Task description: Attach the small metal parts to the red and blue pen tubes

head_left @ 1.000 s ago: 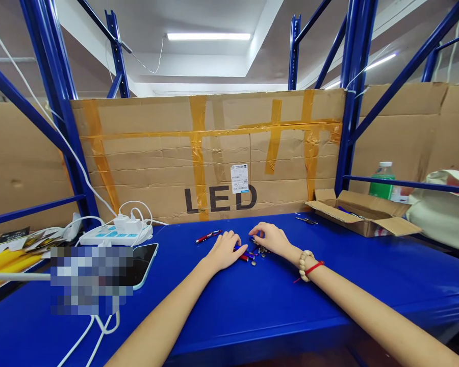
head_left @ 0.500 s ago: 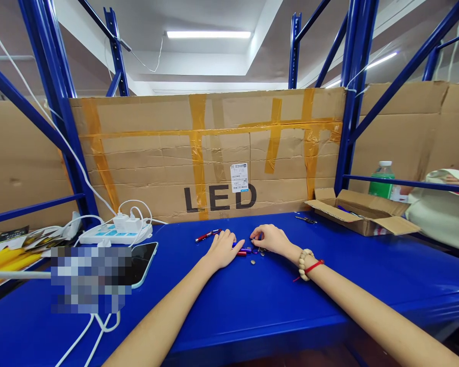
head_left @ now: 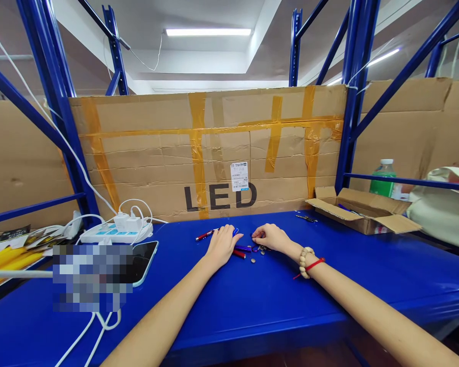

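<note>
Both my hands rest on the blue table [head_left: 275, 300] near its far edge. My left hand [head_left: 222, 245] is curled over a small blue pen-like part that pokes out by its fingertips. My right hand [head_left: 272, 238], with a bead bracelet [head_left: 305, 261] and red string on the wrist, has its fingers pinched over a little heap of small metal parts [head_left: 259, 250]. A red pen-like piece [head_left: 238, 253] and a purple one lie between the hands. Another red pen [head_left: 204, 235] lies just left of my left hand. A small round button-like piece [head_left: 253, 261] lies in front.
A taped cardboard sheet marked LED [head_left: 214, 153] stands behind the table. An open cardboard box [head_left: 361, 216], a green bottle [head_left: 382, 178] and a white bag [head_left: 443, 204] are at the right. A power strip [head_left: 117, 232], white cables and a phone [head_left: 143, 260] lie at the left.
My left hand has slid a little farther from me and now shows a blue part at its fingertips. My right hand has barely shifted over the small parts.
</note>
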Demonstrator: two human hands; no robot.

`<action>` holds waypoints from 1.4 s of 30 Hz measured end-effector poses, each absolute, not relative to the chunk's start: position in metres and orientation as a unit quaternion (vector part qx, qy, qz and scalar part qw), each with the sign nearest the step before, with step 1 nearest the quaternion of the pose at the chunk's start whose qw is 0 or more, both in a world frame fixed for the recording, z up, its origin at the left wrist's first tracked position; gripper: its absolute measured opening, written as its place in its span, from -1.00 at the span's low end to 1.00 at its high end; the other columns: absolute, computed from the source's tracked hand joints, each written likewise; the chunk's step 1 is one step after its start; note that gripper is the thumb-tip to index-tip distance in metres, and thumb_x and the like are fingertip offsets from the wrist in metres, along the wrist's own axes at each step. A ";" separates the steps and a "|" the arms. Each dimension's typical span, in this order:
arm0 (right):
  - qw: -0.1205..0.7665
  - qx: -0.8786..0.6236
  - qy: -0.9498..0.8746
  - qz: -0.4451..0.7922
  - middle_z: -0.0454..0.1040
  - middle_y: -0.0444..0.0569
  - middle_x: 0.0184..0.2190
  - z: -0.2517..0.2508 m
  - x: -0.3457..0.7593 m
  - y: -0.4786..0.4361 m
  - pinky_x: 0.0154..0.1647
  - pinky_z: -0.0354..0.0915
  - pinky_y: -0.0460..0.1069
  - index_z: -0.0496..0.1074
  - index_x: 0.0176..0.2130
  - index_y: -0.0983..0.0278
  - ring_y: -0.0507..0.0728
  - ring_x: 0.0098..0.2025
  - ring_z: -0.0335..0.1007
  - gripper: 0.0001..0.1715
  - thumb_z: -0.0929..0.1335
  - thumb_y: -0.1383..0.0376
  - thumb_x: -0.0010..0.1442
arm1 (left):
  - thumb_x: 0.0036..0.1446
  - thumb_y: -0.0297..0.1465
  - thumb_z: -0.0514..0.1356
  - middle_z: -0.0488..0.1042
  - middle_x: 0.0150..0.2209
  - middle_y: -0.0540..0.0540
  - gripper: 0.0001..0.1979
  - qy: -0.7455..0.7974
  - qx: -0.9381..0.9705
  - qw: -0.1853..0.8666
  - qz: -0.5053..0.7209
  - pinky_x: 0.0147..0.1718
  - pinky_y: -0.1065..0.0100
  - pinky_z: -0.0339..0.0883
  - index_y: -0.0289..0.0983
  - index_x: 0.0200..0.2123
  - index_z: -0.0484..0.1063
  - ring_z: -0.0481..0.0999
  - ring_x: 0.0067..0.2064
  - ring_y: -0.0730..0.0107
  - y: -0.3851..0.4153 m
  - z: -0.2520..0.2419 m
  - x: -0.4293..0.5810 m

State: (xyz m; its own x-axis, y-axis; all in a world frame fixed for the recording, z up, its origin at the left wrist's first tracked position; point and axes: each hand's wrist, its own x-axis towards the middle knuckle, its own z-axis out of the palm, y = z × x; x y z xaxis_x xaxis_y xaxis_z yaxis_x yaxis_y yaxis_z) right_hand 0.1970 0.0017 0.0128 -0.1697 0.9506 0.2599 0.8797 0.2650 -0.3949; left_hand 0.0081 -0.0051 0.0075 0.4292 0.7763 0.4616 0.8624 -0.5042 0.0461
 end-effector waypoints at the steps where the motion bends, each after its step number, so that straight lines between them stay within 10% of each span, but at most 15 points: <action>1: 0.230 -0.602 -0.761 0.076 0.56 -0.14 -0.38 0.012 0.198 0.003 -0.42 0.23 -0.11 0.51 -0.33 0.19 0.05 -0.33 0.46 -0.82 0.33 0.27 0.02 | 0.27 -0.24 -0.18 0.38 -0.22 -0.10 -0.70 -0.487 -0.841 0.103 -0.214 -0.17 0.26 0.15 -0.27 -0.25 0.24 0.34 -0.15 0.26 -0.006 0.008 0.008; 42: 0.267 -0.575 -0.766 0.110 0.54 -0.11 -0.42 0.005 0.201 0.011 -0.42 0.27 -0.14 0.46 -0.36 0.26 0.02 -0.42 0.44 -0.80 0.32 0.39 -0.09 | 0.25 -0.29 -0.09 0.35 -0.18 -0.08 -0.76 -0.458 -0.857 0.110 -0.208 -0.14 0.24 0.15 -0.23 -0.23 0.32 0.32 -0.13 0.30 -0.003 0.002 0.008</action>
